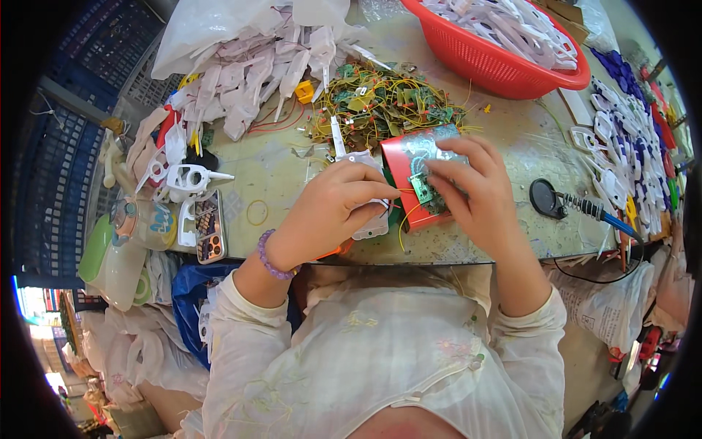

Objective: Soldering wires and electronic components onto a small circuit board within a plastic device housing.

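Observation:
Just above a red box (409,211) with a shiny top, a small green circuit board (422,188) sits at the fingertips of my right hand (475,190). Its thumb and fingers are closed at the board's edge. My left hand (333,208), with a purple bead bracelet (270,257) at the wrist, pinches thin wires (401,191) that run toward the board. Below the left fingers a white plastic casing (374,225) lies partly hidden. A heap of circuit boards with yellow wires (387,102) spreads beyond both hands.
White plastic shells (248,80) pile up at the back left. A red basket (482,66) full of white parts stands at the back right. To the right, a blue-handled soldering iron (603,214) rests in a coiled holder, its cord hanging down. A clear jug (150,219) stands left.

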Action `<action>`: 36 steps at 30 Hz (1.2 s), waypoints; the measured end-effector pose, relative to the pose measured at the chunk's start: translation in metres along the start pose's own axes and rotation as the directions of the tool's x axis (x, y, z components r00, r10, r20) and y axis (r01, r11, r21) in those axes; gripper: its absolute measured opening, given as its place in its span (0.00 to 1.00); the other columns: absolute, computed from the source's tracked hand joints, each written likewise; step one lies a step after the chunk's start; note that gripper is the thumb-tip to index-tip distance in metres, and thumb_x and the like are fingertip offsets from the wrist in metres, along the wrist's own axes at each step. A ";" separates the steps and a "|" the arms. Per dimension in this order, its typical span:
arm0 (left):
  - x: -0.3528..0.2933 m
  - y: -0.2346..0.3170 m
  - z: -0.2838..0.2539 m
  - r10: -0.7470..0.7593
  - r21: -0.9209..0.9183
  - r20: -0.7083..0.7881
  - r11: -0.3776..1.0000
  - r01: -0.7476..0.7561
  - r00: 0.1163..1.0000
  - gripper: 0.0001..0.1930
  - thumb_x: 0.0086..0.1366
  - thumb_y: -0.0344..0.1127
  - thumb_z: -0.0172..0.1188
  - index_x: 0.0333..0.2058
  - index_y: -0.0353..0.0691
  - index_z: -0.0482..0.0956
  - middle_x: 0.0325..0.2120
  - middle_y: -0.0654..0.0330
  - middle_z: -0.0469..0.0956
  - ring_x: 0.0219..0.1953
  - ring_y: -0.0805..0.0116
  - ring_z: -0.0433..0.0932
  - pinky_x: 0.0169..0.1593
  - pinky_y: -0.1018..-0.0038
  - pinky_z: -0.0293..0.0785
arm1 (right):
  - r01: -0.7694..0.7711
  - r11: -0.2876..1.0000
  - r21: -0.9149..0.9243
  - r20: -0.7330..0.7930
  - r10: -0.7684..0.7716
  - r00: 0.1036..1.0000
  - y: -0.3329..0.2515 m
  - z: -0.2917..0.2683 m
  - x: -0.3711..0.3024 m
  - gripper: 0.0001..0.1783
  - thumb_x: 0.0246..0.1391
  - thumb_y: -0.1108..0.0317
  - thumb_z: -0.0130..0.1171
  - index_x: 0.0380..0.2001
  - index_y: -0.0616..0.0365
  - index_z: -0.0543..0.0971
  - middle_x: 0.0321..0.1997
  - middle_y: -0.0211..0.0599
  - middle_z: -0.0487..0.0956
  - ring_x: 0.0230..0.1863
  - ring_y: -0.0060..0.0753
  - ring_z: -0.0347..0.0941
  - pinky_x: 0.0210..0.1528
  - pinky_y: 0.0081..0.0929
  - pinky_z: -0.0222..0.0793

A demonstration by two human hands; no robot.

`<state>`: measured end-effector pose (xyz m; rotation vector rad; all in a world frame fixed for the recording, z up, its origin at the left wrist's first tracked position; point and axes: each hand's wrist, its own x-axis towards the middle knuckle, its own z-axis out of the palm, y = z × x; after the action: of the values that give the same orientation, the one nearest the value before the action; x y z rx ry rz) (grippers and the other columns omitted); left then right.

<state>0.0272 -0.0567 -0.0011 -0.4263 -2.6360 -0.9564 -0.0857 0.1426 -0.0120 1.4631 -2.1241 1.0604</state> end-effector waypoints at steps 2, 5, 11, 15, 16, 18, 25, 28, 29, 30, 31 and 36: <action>0.000 0.001 0.000 -0.014 -0.007 0.021 1.000 0.014 1.000 0.12 0.49 0.26 0.62 0.34 0.42 0.80 0.33 0.61 0.76 0.38 0.59 0.73 0.42 0.68 0.70 | 0.055 0.996 0.064 -0.027 -0.054 0.998 -0.008 0.001 -0.010 0.11 0.39 0.72 0.65 0.31 0.53 0.79 0.39 0.33 0.76 0.43 0.43 0.69 0.45 0.39 0.64; 0.000 0.002 0.002 -0.010 -0.039 0.001 0.999 0.010 1.000 0.11 0.48 0.26 0.63 0.34 0.41 0.80 0.32 0.61 0.76 0.38 0.60 0.74 0.42 0.68 0.70 | 0.090 0.992 0.094 -0.053 -0.085 0.995 -0.028 0.009 -0.010 0.14 0.36 0.72 0.66 0.31 0.53 0.78 0.39 0.31 0.75 0.44 0.40 0.69 0.45 0.38 0.63; -0.002 -0.006 0.006 -0.041 -0.115 -0.019 0.993 0.038 0.999 0.10 0.51 0.23 0.62 0.35 0.38 0.79 0.31 0.61 0.78 0.35 0.66 0.75 0.38 0.74 0.70 | 0.087 0.995 0.052 -0.065 -0.084 0.994 -0.027 0.019 -0.018 0.12 0.37 0.72 0.65 0.29 0.54 0.77 0.38 0.30 0.75 0.43 0.39 0.68 0.45 0.37 0.63; -0.003 0.005 0.007 -0.209 -0.213 -0.006 0.956 0.203 0.978 0.07 0.55 0.25 0.60 0.34 0.38 0.79 0.30 0.62 0.79 0.33 0.72 0.75 0.35 0.78 0.69 | 0.043 0.998 0.040 -0.147 -0.036 0.989 -0.025 0.027 -0.029 0.12 0.35 0.73 0.65 0.29 0.54 0.77 0.37 0.29 0.75 0.42 0.39 0.68 0.44 0.36 0.63; -0.002 0.007 0.006 -0.315 -0.288 0.040 0.905 0.313 0.948 0.06 0.56 0.27 0.60 0.34 0.38 0.79 0.30 0.63 0.79 0.33 0.75 0.75 0.33 0.80 0.67 | 0.052 0.998 0.047 -0.128 -0.046 0.991 -0.026 0.027 -0.032 0.12 0.35 0.73 0.65 0.29 0.54 0.77 0.37 0.29 0.75 0.42 0.39 0.68 0.44 0.36 0.63; 0.000 0.009 0.005 -0.411 -0.354 0.095 0.837 0.417 0.907 0.06 0.57 0.28 0.60 0.34 0.38 0.80 0.29 0.64 0.79 0.33 0.78 0.74 0.32 0.82 0.66 | 0.094 0.992 0.082 -0.093 -0.087 0.992 -0.030 0.027 -0.036 0.13 0.33 0.73 0.65 0.29 0.54 0.77 0.37 0.30 0.75 0.42 0.38 0.69 0.44 0.38 0.64; 0.001 -0.002 0.007 -0.213 -0.268 0.077 0.937 0.226 0.974 0.06 0.53 0.29 0.64 0.32 0.39 0.82 0.28 0.65 0.79 0.31 0.75 0.73 0.35 0.77 0.66 | 0.138 0.990 0.030 -0.116 -0.133 0.984 -0.030 0.027 -0.047 0.14 0.33 0.72 0.65 0.30 0.56 0.78 0.38 0.32 0.75 0.42 0.38 0.69 0.45 0.42 0.64; 0.002 -0.001 0.008 -0.087 -0.181 0.104 0.978 0.105 0.991 0.07 0.51 0.28 0.64 0.32 0.39 0.82 0.30 0.64 0.79 0.33 0.71 0.74 0.39 0.75 0.67 | 0.091 0.995 0.033 -0.158 -0.084 0.984 -0.027 0.028 -0.048 0.13 0.33 0.72 0.65 0.29 0.57 0.78 0.38 0.32 0.75 0.42 0.39 0.69 0.45 0.42 0.63; 0.002 0.000 0.008 -0.100 -0.162 0.096 0.980 0.115 0.990 0.08 0.50 0.27 0.65 0.32 0.39 0.82 0.30 0.63 0.79 0.34 0.68 0.74 0.41 0.74 0.67 | 0.077 0.997 0.022 -0.164 -0.073 0.984 -0.026 0.028 -0.047 0.13 0.34 0.72 0.65 0.29 0.57 0.78 0.38 0.32 0.76 0.42 0.39 0.68 0.45 0.41 0.63; 0.003 0.003 0.006 -0.099 -0.162 0.097 0.980 0.113 0.990 0.08 0.50 0.27 0.65 0.32 0.39 0.82 0.30 0.63 0.79 0.34 0.68 0.74 0.41 0.74 0.67 | 0.065 0.998 0.011 -0.169 -0.062 0.984 -0.026 0.028 -0.047 0.12 0.34 0.73 0.65 0.29 0.57 0.78 0.38 0.32 0.76 0.42 0.40 0.68 0.45 0.41 0.63; 0.004 0.006 0.004 -0.155 -0.252 0.102 0.952 0.176 0.983 0.09 0.50 0.27 0.65 0.33 0.40 0.82 0.31 0.63 0.79 0.35 0.67 0.74 0.42 0.74 0.67 | 0.064 0.998 0.010 -0.170 -0.062 0.983 -0.026 0.028 -0.048 0.12 0.34 0.73 0.65 0.29 0.57 0.78 0.38 0.32 0.76 0.42 0.40 0.68 0.45 0.41 0.63; 0.000 -0.006 -0.002 -0.148 -0.268 0.149 0.946 0.184 0.978 0.11 0.51 0.27 0.64 0.35 0.41 0.81 0.31 0.64 0.79 0.36 0.66 0.74 0.44 0.73 0.67 | 0.041 0.998 0.053 -0.167 -0.032 0.985 -0.026 0.029 -0.049 0.12 0.35 0.73 0.65 0.28 0.56 0.78 0.39 0.32 0.76 0.42 0.40 0.68 0.45 0.41 0.63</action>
<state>0.0253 -0.0623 -0.0030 -0.3413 -2.6896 -1.4125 -0.0389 0.1479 -0.0530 1.3811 -1.9601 1.1931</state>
